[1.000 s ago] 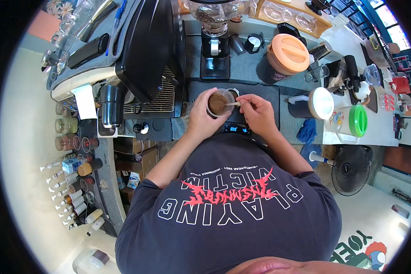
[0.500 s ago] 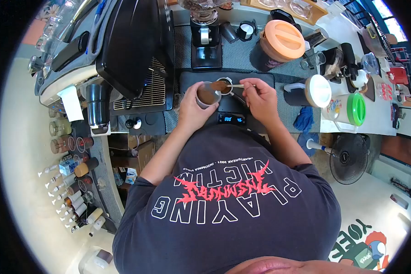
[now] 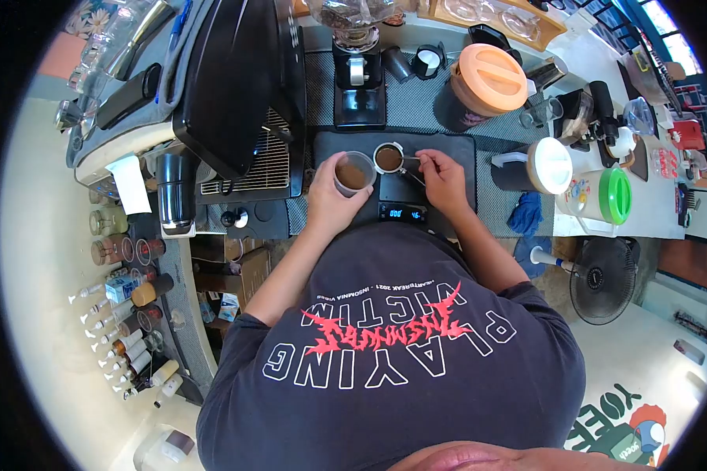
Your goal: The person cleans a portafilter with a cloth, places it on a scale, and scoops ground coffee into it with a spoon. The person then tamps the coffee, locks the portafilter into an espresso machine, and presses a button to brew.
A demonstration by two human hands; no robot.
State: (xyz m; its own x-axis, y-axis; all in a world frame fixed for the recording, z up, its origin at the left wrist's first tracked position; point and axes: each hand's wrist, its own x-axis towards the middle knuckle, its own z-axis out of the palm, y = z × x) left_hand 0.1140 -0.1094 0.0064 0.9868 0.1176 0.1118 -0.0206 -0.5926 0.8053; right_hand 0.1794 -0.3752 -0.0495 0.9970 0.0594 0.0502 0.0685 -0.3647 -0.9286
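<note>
My left hand is closed around a clear plastic cup with brown coffee grounds inside. Just right of the cup, a round portafilter holds more grounds in its basket. It appears to rest on a black scale with a lit blue display. Beyond the basket's right rim, my right hand pinches a thin metal spoon. The spoon's bowl is hard to make out against the portafilter.
An espresso machine stands at left, a coffee grinder behind the scale. A jug with an orange lid, a white-lidded pitcher and a green-lidded jug stand at right. A blue cloth lies near the front edge.
The spoon has gone from carrying a heap of grounds between cup and portafilter to the basket's right side. The cup has moved slightly down and left, and the basket's grounds now show clearly.
</note>
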